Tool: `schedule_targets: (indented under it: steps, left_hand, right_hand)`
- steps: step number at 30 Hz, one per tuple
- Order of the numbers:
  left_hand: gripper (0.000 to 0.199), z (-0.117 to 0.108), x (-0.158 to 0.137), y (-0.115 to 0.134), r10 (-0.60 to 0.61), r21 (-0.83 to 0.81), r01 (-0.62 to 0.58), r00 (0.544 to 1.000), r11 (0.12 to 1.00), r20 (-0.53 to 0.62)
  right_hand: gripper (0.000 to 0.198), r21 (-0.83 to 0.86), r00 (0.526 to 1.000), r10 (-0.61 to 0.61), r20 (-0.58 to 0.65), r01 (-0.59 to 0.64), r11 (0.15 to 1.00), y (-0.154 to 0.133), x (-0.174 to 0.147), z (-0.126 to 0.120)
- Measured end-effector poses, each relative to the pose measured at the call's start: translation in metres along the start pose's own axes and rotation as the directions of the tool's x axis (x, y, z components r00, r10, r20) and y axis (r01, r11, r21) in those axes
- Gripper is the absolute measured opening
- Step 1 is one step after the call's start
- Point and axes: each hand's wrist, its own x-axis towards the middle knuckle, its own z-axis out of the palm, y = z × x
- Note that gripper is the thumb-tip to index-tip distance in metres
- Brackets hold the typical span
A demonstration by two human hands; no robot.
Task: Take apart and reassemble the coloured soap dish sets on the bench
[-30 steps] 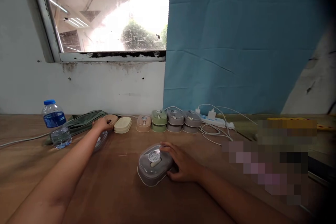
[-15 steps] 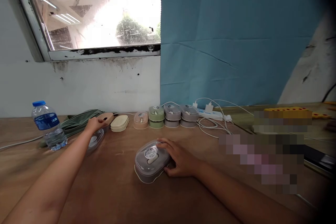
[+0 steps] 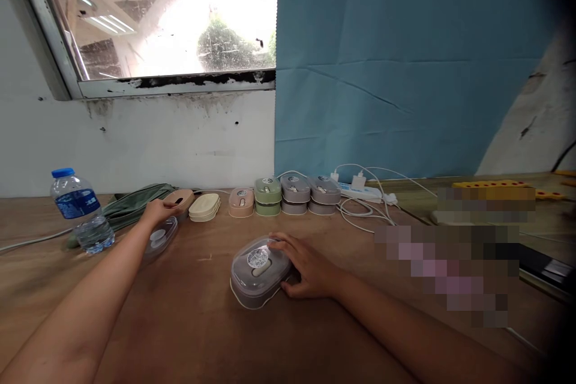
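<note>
One gray box (image 3: 252,279) lies partly hidden by the right hand (image 3: 312,270).

A person's right hand (image 3: 310,269) holds one end of a gray lidded lunch box (image 3: 258,279) on a brown table (image 3: 193,330). The left hand (image 3: 157,211) touches a peach-colored piece (image 3: 180,197) near a water bottle (image 3: 81,209). Lidded boxes (image 3: 267,197) stand behind.

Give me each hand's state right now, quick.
Left hand: at the peach lid; whether closed on it cannot be told.
Right hand: closed on the right end of the grey box.
</note>
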Motion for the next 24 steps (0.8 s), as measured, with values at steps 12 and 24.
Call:
schedule_targets:
  steps: [12, 24]
  left_hand:
    - [0.051, -0.006, -0.004, 0.006, 0.021, 0.01, -0.021, 0.999, 1.0, 0.047]
    - [0.049, 0.022, -0.171, 0.109, 0.655, -0.446, -0.579, 0.756, 0.683, 0.021]
  right_hand:
    - [0.07, -0.009, 1.0, 0.001, 0.006, -0.001, 1.0, -0.001, 0.0, -0.001]
    - [0.063, -0.027, 0.999, -0.003, -0.032, 0.002, 1.0, 0.002, 0.001, 0.002]
